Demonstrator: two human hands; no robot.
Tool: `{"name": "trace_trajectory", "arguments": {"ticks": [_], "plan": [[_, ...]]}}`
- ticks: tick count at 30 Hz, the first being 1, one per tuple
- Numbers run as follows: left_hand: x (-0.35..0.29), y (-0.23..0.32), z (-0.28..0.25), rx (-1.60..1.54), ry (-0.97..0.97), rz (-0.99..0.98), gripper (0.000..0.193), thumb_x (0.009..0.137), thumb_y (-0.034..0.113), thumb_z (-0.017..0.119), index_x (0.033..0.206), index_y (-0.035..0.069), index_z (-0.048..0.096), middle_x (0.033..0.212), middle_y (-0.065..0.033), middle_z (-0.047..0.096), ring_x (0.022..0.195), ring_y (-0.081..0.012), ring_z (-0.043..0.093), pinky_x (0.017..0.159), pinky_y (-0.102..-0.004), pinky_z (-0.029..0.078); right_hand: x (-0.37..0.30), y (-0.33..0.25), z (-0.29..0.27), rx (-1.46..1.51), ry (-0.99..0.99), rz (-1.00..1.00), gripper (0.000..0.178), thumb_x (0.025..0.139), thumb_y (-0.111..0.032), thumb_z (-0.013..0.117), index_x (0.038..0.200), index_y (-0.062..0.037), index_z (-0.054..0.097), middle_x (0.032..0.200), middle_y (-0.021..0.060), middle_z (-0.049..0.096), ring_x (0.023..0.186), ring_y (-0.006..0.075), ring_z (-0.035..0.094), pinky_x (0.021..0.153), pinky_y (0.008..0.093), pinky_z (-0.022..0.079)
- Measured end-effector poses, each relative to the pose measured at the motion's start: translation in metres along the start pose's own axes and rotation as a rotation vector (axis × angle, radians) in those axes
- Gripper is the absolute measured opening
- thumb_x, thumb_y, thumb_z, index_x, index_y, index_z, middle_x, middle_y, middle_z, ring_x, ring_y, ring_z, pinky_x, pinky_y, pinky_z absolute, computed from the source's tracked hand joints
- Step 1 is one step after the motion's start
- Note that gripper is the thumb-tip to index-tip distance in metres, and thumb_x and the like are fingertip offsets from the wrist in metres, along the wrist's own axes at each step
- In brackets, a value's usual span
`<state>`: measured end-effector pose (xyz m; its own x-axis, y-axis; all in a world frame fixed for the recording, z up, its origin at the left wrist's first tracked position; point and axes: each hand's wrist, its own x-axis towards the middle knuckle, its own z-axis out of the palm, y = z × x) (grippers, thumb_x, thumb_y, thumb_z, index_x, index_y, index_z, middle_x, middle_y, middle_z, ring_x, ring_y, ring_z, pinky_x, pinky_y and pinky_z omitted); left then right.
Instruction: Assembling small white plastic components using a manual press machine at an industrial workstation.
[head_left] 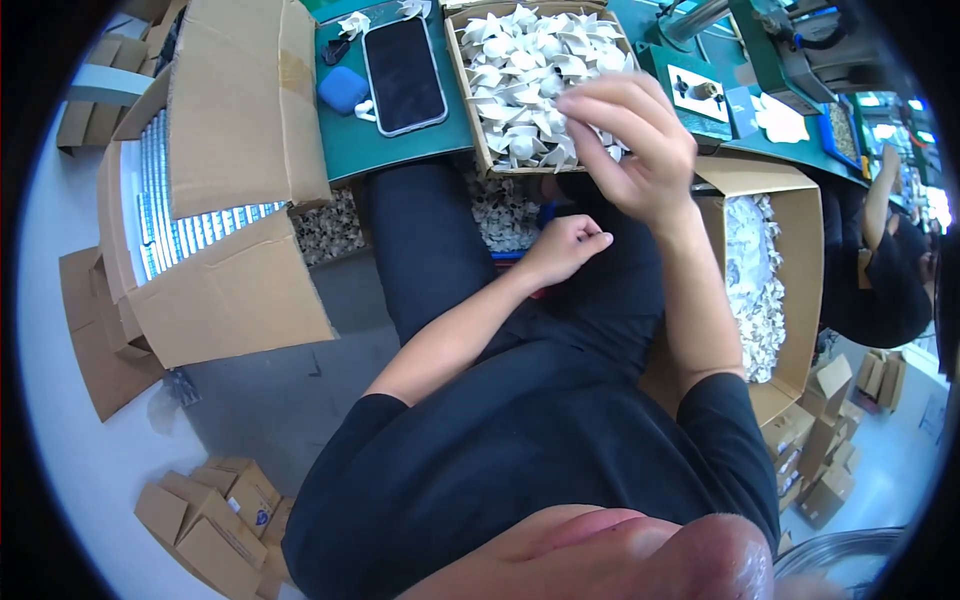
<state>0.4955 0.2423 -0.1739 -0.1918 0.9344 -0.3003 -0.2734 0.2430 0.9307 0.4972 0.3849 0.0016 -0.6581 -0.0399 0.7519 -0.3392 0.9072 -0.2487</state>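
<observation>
My right hand (640, 150) is raised over the near right part of a shallow cardboard box (462, 90) on the green bench. Its fingers are bent, with thumb and fingertips close together in a pinch; anything between them is too small or blurred to make out. Small white bladed fan wheels (520, 60) fill the box in a loose heap. Above my right thigh, my left hand (565, 250) is closed, fingers curled in and thumb lying along them. What it holds, if anything, is hidden.
Left of the box lie a phone (405, 75), a blue case (343, 90) and white earbuds. A bench machine (700, 95) stands to the right. Open cartons flank me: one with stacked trays (165, 200), one with small white parts (760, 310). Another person (885, 270) sits at right.
</observation>
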Motion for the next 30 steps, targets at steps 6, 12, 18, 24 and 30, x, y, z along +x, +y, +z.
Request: {"name": "trace_trajectory", "arguments": {"ticks": [6, 12, 18, 24, 30], "plan": [[-0.019, 0.049, -0.042, -0.599, -0.390, -0.146, 0.023, 0.101, 0.025, 0.068, 0.105, 0.003, 0.070, 0.064, 0.0048, 0.052, 0.049, -0.0053, 0.044, 0.045, -0.0222, 0.036, -0.062, -0.047, -0.043, 0.067, -0.266, 0.396, 0.030, 0.078, 0.002, 0.077, 0.107, -0.0005, 0.074, 0.098, 0.0120, 0.070, 0.094, 0.0283, 0.067, 0.081, 0.0339, 0.054], [-0.016, 0.040, -0.039, -0.664, -0.567, -0.015, 0.040, 0.103, 0.034, 0.065, 0.116, -0.003, 0.062, 0.061, 0.0058, 0.042, 0.045, -0.0029, 0.037, 0.040, -0.0192, 0.031, -0.096, -0.052, -0.048, 0.336, -0.278, 0.652, 0.025, 0.078, -0.002, 0.080, 0.103, -0.0012, 0.074, 0.098, 0.0125, 0.069, 0.093, 0.0270, 0.067, 0.081, 0.0333, 0.053], [-0.004, 0.042, -0.032, -0.773, -0.489, -0.050, 0.038, 0.106, 0.032, 0.058, 0.122, -0.003, 0.062, 0.061, 0.0059, 0.041, 0.046, -0.0029, 0.039, 0.040, -0.0189, 0.032, -0.088, 0.032, -0.102, -0.266, 0.195, 0.797, 0.027, 0.084, -0.019, 0.084, 0.103, -0.0013, 0.076, 0.098, 0.0126, 0.070, 0.083, 0.0191, 0.066, 0.076, 0.0320, 0.053], [-0.003, 0.033, -0.029, -0.649, -0.417, -0.138, 0.035, 0.107, 0.027, 0.054, 0.121, -0.003, 0.062, 0.062, 0.0050, 0.041, 0.045, -0.0036, 0.037, 0.040, -0.0192, 0.033, -0.081, 0.096, -0.114, -0.561, -0.048, 0.763, 0.037, 0.091, -0.037, 0.078, 0.110, -0.0054, 0.079, 0.101, 0.0105, 0.072, 0.079, 0.0179, 0.066, 0.072, 0.0327, 0.053], [0.002, 0.028, -0.027, -0.705, -0.396, -0.163, 0.032, 0.107, 0.024, 0.052, 0.120, -0.004, 0.061, 0.063, 0.0037, 0.041, 0.047, -0.0049, 0.038, 0.039, -0.0201, 0.033, -0.078, 0.125, -0.115, -0.641, -0.172, 0.859, 0.036, 0.092, -0.037, 0.077, 0.114, -0.0085, 0.079, 0.099, 0.0081, 0.074, 0.071, 0.0170, 0.069, 0.066, 0.0305, 0.054]]}}
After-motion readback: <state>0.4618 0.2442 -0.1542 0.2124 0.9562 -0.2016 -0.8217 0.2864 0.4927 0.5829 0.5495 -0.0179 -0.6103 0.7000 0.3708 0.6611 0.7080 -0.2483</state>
